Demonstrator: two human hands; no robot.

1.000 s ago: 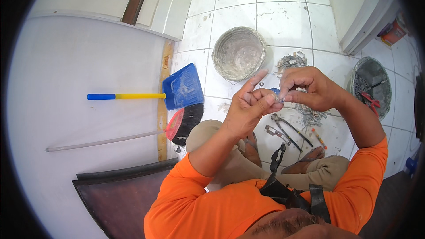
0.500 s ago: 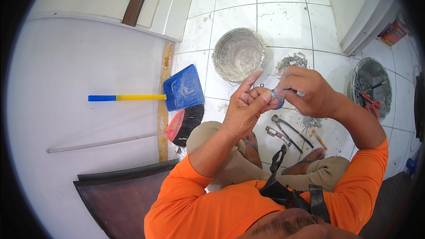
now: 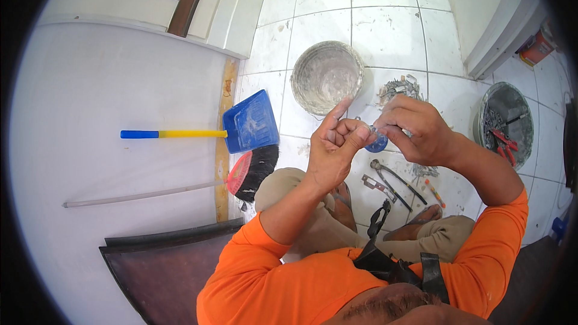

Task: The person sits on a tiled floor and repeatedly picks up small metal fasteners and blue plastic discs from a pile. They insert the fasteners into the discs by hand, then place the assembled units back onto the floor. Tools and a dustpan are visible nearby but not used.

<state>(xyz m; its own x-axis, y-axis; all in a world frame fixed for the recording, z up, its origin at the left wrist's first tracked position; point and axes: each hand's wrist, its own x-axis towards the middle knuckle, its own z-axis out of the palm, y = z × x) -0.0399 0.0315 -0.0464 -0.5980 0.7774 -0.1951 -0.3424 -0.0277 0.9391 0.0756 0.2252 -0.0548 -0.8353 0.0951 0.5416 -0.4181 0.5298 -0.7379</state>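
Head view: we hold both hands raised over tiled floor (image 3: 385, 30). Left hand (image 3: 334, 147) curled, index finger up, thumb pinching small blue round piece (image 3: 377, 142). Right hand (image 3: 415, 129) closed on same piece from other side. Below: pliers (image 3: 391, 176). Ahead: empty grey bucket (image 3: 327, 76). Left: blue dustpan (image 3: 250, 122), brush (image 3: 253, 171).

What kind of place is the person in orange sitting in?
Probably a room in a house where repair or building work is going on. The white tiled floor holds a plaster-caked bucket, pliers and a blue dustpan beside a brush.
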